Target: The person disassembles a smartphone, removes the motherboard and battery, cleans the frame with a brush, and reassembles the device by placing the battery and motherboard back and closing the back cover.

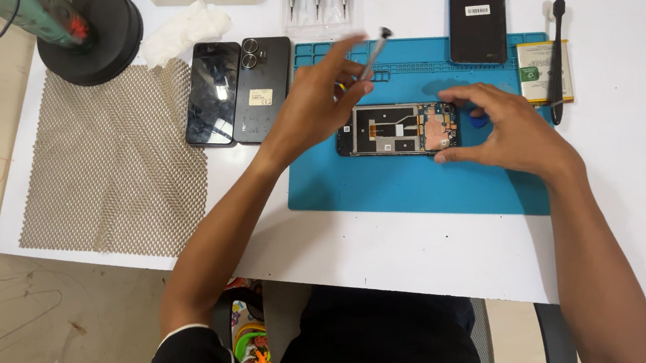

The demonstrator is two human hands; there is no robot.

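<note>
An opened phone (pixel 396 130) with its back off and circuit parts showing lies on a blue repair mat (pixel 415 185). My left hand (pixel 309 107) hovers over the phone's left end and holds a thin screwdriver (pixel 374 53) tilted up and away. My right hand (pixel 507 131) rests on the mat at the phone's right end, its fingertips touching the phone's edge. A small blue pick shows just under its fingers.
Two phones (pixel 238 94) lie left of the mat, near white tissue (pixel 185 28). A black phone back (pixel 477 23), a battery (pixel 537 72) and a black brush (pixel 557 58) sit at the far right. A metal mesh sheet (pixel 113 161) and a heat tool on a black stand (pixel 93 33) are left.
</note>
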